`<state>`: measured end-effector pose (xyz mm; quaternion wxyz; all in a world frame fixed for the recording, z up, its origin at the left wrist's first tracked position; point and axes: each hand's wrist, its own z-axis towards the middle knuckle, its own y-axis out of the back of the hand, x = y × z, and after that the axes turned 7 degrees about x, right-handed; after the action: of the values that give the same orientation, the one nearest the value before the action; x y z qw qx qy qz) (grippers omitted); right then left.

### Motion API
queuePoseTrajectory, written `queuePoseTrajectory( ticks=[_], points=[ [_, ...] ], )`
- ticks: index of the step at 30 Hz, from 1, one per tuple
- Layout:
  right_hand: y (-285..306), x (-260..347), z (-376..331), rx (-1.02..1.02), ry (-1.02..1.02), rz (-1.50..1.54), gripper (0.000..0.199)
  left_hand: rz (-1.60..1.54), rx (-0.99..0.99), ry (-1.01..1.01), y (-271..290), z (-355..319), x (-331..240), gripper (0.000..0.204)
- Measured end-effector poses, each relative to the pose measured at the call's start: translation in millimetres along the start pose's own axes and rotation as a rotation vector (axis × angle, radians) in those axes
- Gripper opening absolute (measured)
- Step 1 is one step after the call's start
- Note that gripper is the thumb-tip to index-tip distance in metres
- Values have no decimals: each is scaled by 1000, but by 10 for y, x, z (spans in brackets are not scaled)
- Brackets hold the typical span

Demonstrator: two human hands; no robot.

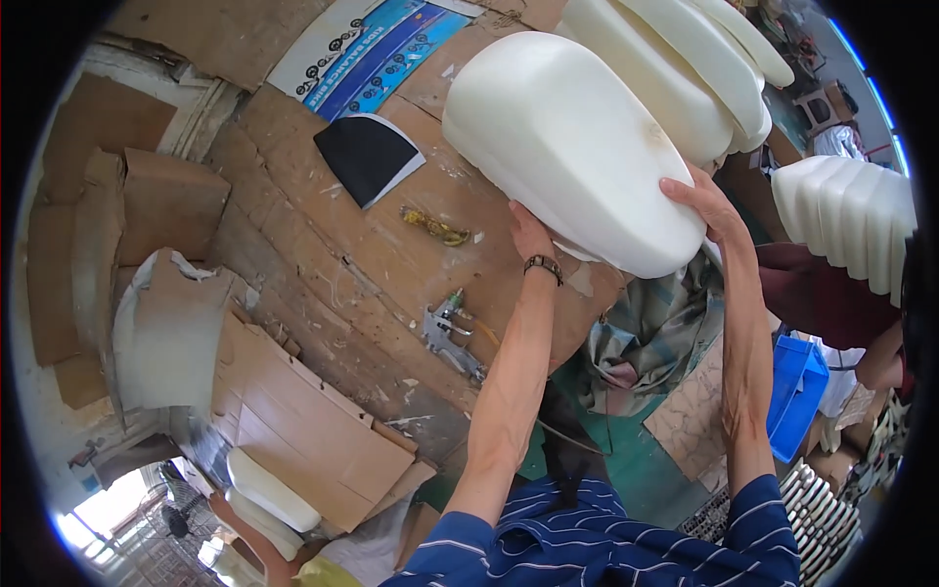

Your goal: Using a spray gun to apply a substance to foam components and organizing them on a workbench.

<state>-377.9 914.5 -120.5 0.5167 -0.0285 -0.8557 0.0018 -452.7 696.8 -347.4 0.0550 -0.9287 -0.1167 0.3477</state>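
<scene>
A large cream-white moulded foam piece point(577, 147), rounded like a seat cushion, is held at its near end over the cardboard-covered table point(313, 235). My left hand point(531, 235), with a dark watch on the wrist, grips its left lower edge, the fingers partly hidden by it. On its right side my right hand point(706, 203) is closed, the thumb on top and the other fingers out of sight underneath. Left of my left forearm lies a metal spray gun point(450, 333) with a hose. Beyond it are a yellow-crusted object point(435, 227) and a black piece with a white edge point(367, 159).
Similar foam pieces point(675, 73) stand stacked at the far right, and another ribbed-looking stack point(841, 210) is beside a person in dark red point(822, 293). A blue crate point(797, 391) and crumpled cloth point(650, 333) lie nearer. Another person's arm point(254, 538) reaches toward foam at lower left.
</scene>
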Motion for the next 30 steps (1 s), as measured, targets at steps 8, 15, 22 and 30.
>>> queuePoseTrajectory(
  ticks=[8,15,22,30],
  points=[
    [90,-196,-74,22,60,-23,96,-309,203,57,91,-78,-192,83],
    [-21,-275,-695,-51,123,-55,97,-569,447,43,99,-898,-391,90],
    [-1664,251,-1434,-15,178,-7,86,-487,217,-330,1528,-1370,-685,89],
    [-4181,223,-2271,168,195,17,72,-649,129,-354,4190,-2502,-977,78]
  ],
)
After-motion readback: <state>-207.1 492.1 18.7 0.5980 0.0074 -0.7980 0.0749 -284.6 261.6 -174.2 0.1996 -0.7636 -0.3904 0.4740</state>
